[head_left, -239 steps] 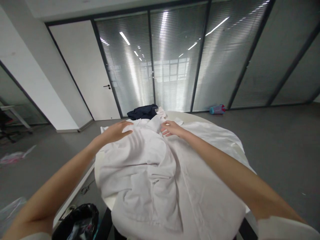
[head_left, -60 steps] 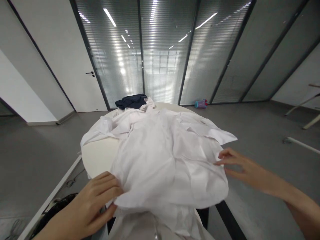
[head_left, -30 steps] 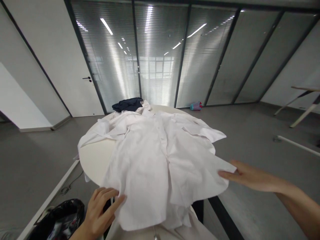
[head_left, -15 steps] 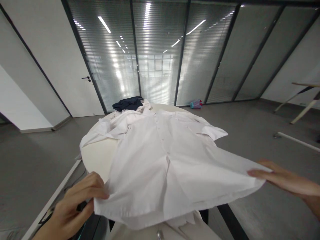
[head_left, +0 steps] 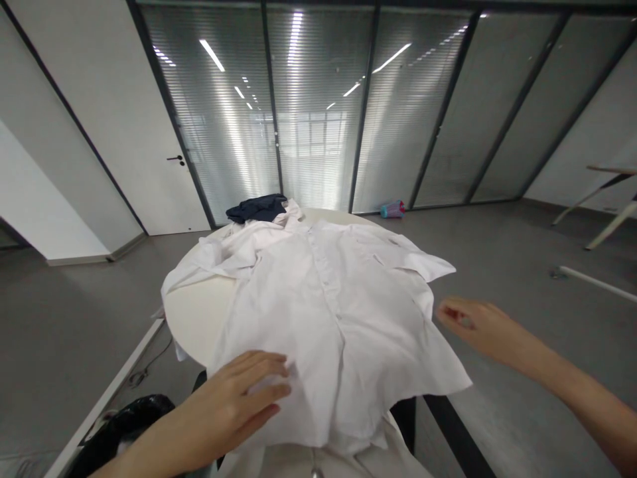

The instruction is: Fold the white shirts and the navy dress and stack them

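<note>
White shirt (head_left: 328,312) spread button-side up across the round white table (head_left: 192,318), filling the middle of the frame, collar toward the upper centre, hem hanging over the near edge at lower centre. Left hand (head_left: 233,405) at lower left, lying palm down on the lower left front panel of the shirt, fingers (head_left: 269,375) stretched flat and released, gripping nothing, just pressing on the cloth. Right hand (head_left: 478,325) at right of centre, in the air just beside the shirt's right side seam, apart from the fabric, fingers loosely curled with nothing between them; somewhat blurred, so the exact finger pose hard to read. One sleeve (head_left: 199,262) crumpled at the left of the table, the other sleeve (head_left: 418,262) lying out toward the right edge. Dark navy garment (head_left: 256,207) bunched at the far edge of the table, touching the shirt collar. Black bag (head_left: 124,421) on the floor at lower left, beside the table. Small teal and pink bottle (head_left: 393,209) lying on the grey floor by the glass wall with blinds, well apart from the table. White door (head_left: 124,126) with a black handle at upper left.
</note>
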### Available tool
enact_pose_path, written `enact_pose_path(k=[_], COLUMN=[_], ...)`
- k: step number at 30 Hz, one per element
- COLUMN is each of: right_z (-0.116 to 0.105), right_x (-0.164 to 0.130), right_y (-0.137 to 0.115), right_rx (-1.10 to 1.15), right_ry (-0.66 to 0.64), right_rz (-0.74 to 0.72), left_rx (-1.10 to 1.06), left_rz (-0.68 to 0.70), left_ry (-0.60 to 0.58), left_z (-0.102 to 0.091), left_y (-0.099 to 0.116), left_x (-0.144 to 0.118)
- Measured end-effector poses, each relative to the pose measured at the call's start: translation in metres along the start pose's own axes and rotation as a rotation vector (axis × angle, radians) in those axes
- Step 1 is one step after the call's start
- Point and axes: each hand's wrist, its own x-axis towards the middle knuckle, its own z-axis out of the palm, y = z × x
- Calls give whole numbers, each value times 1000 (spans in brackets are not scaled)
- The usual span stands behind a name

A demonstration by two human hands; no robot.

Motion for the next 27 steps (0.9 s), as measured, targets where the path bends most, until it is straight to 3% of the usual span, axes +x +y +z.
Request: enact_pose_path(k=[3, 6, 10, 13, 15, 18, 20, 23, 27], right_z=[15, 45, 74, 73, 64, 43, 26, 0, -19], right_x=[9, 8, 4, 2, 6, 28, 53, 96, 142], right_y=[-39, -48, -13, 17, 36, 68, 91, 108, 84], right_rx=[-27, -140, -217, -141, -49, 100, 200, 215, 240], right_ry=[14, -83, -85, -86, 17, 334, 438, 370, 220], right_rz=[-360, -614, -607, -581, -472, -94, 152, 380, 451], left_rx=[86, 110, 155, 252, 258, 91, -52, -101, -37], left_rz=[115, 265, 344, 311, 317, 329, 281, 115, -68], left_ry=[-23, -88, -135, -125, -141, -212, -228, -114, 3], left_z=[17, 43, 72, 81, 77, 53, 32, 9, 6], left_y=[3, -3, -10, -6, -3, -3, -12, -40, -93], left_x=[48, 79, 86, 79, 80, 99, 127, 186, 276])
